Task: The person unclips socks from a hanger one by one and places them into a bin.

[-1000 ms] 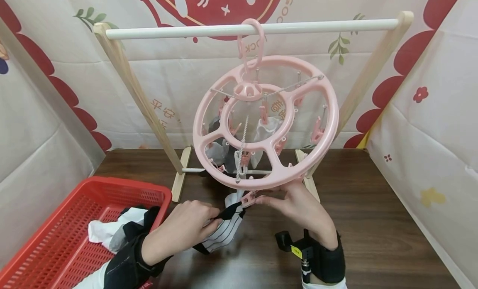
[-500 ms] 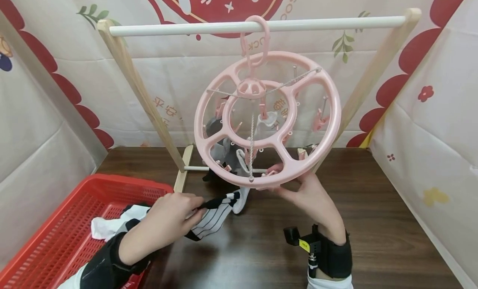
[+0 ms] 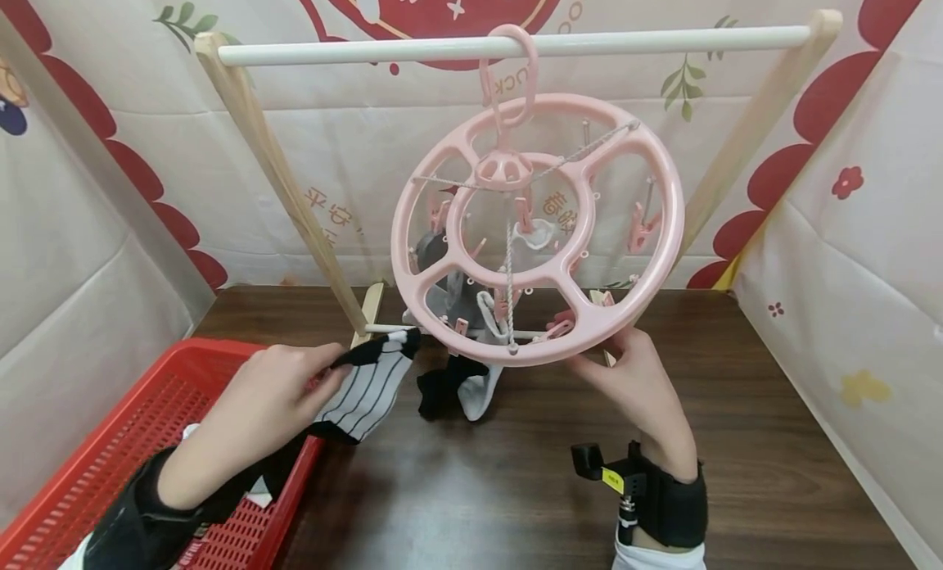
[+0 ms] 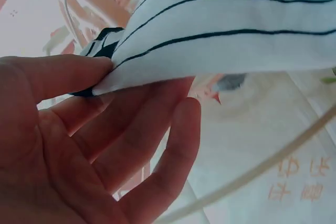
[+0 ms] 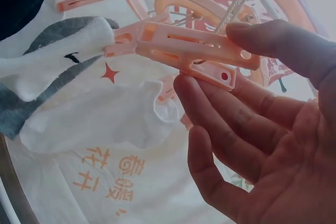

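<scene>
My left hand (image 3: pixel 268 398) pinches a white sock with black stripes (image 3: pixel 368 390) between thumb and fingers, over the red basket's right side. Its striped cloth (image 4: pixel 220 30) spreads across the left wrist view. My right hand (image 3: pixel 641 373) is at the lower right rim of a round pink hanger (image 3: pixel 644 296). Thumb and fingers hold a pink clothespin (image 5: pixel 194 51) by its handles. Its nose overlaps a white sock edge in the right wrist view; I cannot tell whether it grips it. Grey and white socks (image 3: pixel 445 296) hang from other clips, along with a black-and-white one (image 3: pixel 479 394).
The hanger hooks over a white rod (image 3: pixel 354 52) on a wooden stand (image 3: pixel 283 193). A red plastic basket (image 3: pixel 96 463) with dark and white cloth stands at left on the dark wood table (image 3: pixel 766 439). Printed cloth walls surround the table.
My left hand has drawn the striped sock left, away from the hanger toward the basket. My right hand has shifted slightly right and up with the clothespin. The hanger has turned slightly.
</scene>
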Demonstrator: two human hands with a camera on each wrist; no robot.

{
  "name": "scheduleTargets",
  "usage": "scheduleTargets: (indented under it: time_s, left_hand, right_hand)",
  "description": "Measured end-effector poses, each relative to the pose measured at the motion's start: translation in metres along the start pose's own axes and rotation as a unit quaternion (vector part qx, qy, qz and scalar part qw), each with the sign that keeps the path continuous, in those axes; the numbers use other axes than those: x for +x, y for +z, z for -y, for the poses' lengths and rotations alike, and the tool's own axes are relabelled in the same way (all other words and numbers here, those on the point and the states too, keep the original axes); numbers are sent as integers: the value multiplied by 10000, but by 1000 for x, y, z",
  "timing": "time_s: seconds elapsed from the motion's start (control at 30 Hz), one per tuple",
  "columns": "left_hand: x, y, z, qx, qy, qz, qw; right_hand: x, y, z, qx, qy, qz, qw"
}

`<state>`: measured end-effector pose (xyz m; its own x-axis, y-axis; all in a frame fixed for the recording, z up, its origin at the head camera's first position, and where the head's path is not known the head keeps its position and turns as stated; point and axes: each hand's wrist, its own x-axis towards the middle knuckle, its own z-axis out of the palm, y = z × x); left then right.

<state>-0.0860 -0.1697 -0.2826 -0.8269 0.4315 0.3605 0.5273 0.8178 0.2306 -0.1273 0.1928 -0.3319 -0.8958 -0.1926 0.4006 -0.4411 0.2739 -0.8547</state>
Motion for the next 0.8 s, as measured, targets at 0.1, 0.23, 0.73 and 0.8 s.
scheduleTargets:
  time_s: [0.1, 0.23, 0.73, 0.8]
  left_hand:
    - [-5, -6, 7, 46, -104, -63, 9999]
    - [-11, -11, 16, 107, -249, -166, 9995]
    - [-31, -25, 53, 648, -572, -484, 9951]
    - [-33, -26, 58, 677, -720, -342, 9945]
  right_hand:
    - [0, -2, -2, -110, -77, -102, 9999]
    - [-1, -6, -4, -361, -187, -286, 9988]
    - [-2, -13, -7, -340, -154, -1212, 9919]
    - [-2, -14, -8, -313, -86, -1405, 9895]
